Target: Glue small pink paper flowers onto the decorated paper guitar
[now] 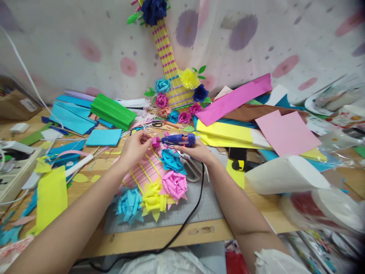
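Near desk (168, 240) edge, centre: left hand (139, 144) pinched, apparently on magenta paper piece (156, 142), seemingly not yet attached; pink strung panel (136, 177) below, four paper flowers (154, 196) already placed; right hand (198, 151) wrapped around blue glue gun (178, 139).

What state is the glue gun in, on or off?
Probably on: a small red light glows on the blue glue gun held in the right hand.
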A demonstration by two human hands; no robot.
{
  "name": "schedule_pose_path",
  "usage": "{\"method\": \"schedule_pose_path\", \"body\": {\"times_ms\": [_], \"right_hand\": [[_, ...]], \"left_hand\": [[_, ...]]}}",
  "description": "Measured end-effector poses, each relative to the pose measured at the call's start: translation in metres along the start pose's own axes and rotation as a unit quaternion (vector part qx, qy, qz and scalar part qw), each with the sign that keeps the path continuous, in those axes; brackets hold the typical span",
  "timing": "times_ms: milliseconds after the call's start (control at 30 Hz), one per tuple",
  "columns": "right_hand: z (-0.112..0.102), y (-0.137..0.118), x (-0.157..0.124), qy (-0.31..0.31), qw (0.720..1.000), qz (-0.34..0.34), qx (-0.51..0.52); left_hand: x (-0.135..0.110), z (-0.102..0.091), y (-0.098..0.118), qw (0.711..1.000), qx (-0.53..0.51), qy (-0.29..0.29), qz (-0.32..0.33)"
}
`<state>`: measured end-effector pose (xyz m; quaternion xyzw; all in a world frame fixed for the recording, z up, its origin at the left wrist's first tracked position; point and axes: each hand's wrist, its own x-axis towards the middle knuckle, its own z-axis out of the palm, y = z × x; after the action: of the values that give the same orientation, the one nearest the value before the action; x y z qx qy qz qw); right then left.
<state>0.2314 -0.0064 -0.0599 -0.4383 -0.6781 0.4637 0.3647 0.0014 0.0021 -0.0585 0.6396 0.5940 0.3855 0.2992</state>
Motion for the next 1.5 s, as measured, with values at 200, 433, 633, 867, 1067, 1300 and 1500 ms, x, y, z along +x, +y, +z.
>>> {"method": "schedule_pose_path", "body": {"times_ms": [200, 433, 633, 867, 1067, 1300, 1500], "right_hand": [[0.002, 0.002, 0.000, -0.007, 1.000, -0.008, 0.001], [0.001, 0.002, 0.000, 0.004, 1.000, 0.008, 0.009], [-0.001, 0.000, 0.000, -0.001, 1.000, 0.009, 0.007], [0.001, 0.001, 0.000, 0.004, 1.000, 0.003, 0.005], [-0.001, -0.002, 0.001, 0.016, 1.000, -0.007, 0.006], [-0.003, -0.004, 0.001, 0.017, 1.000, -0.017, 0.000], [-0.016, 0.002, 0.003, 0.083, 0.996, 0.022, -0.015]], "left_hand": [[-0.002, -0.001, 0.004, 1.000, 0.006, -0.002, 0.009], [-0.001, 0.000, 0.003, 1.000, 0.009, -0.012, 0.016], [-0.001, 0.000, 0.002, 1.000, 0.018, -0.007, 0.017], [-0.002, 0.001, 0.004, 0.999, 0.016, -0.013, 0.024], [-0.002, 0.001, 0.005, 0.999, 0.014, -0.015, 0.026], [-0.003, 0.001, 0.006, 0.999, 0.008, -0.025, 0.021], [-0.005, -0.001, 0.009, 0.999, -0.039, -0.031, 0.007]]}}
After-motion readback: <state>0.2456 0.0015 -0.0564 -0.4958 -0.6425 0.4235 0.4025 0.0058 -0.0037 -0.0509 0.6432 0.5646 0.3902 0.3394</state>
